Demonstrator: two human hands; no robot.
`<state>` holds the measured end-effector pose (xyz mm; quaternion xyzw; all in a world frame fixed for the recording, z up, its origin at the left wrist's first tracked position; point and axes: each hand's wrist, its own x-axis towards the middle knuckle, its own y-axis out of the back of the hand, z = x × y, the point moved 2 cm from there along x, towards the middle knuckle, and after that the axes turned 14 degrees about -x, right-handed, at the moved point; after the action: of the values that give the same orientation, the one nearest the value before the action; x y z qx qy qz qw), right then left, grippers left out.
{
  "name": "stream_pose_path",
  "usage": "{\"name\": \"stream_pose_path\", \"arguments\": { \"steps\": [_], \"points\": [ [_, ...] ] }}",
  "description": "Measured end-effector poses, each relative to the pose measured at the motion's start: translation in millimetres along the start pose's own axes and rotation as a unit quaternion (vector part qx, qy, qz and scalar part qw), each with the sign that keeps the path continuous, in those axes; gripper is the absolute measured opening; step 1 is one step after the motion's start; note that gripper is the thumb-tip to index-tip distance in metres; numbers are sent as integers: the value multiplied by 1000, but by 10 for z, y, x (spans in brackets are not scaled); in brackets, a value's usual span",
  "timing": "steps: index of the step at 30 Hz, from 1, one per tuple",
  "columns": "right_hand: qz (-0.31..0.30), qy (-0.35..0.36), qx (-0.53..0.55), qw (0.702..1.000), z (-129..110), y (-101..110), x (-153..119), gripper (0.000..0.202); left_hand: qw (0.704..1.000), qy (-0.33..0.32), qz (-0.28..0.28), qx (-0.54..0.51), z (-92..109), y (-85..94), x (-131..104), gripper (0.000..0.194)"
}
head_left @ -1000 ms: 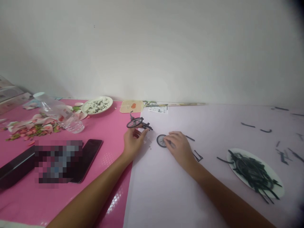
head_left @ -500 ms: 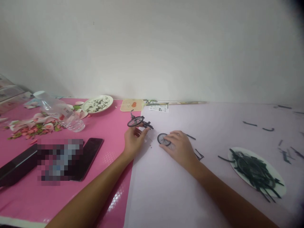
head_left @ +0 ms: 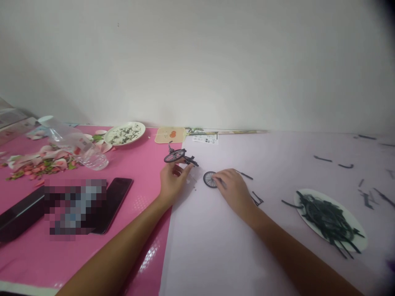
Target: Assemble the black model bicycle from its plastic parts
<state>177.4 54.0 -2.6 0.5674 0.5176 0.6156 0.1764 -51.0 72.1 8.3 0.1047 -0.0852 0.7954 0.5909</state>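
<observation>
My left hand [head_left: 173,181] is closed on a small black model bicycle frame [head_left: 190,160], which has one spoked wheel [head_left: 174,156] and a handlebar attached. To its right, a loose spoked wheel [head_left: 210,179] stands out against the white sheet. The fingertips of my right hand [head_left: 231,185] are pinched together at the wheel's hub; whether something tiny is between them is too small to tell. Just beyond my right hand lie a thin black rod [head_left: 245,175] and a small black angular part [head_left: 258,199].
An oval plate [head_left: 364,242] heaped with black parts sits at the right, with loose pieces around it. On the pink left side are a phone [head_left: 117,201], a plastic bottle [head_left: 74,144], petals [head_left: 46,164] and a speckled plate [head_left: 125,133]. A fly swatter [head_left: 169,135] lies near the wall.
My right fingers have drawn together and shifted from holding the loose wheel's edge to its hub, uncovering more of the wheel. My left hand keeps its hold on the model bicycle.
</observation>
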Motion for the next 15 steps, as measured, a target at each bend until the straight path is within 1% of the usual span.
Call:
{"name": "stream_pose_path", "arguments": {
  "steps": [6, 12, 15],
  "points": [
    [25, 4, 11, 1000, -26, 41, -5, 19, 1000, -5, 3, -4, -3, 5, -1, 38],
    [8, 20, -9, 1000, -14, 52, 22, 18, 1000, -4, 0, 12, 15, 11, 0, 37],
    [16, 24, -11, 1000, -14, 47, 25, 15, 1000, -7, 1, 10, 14, 8, 1, 36]
  ]
}}
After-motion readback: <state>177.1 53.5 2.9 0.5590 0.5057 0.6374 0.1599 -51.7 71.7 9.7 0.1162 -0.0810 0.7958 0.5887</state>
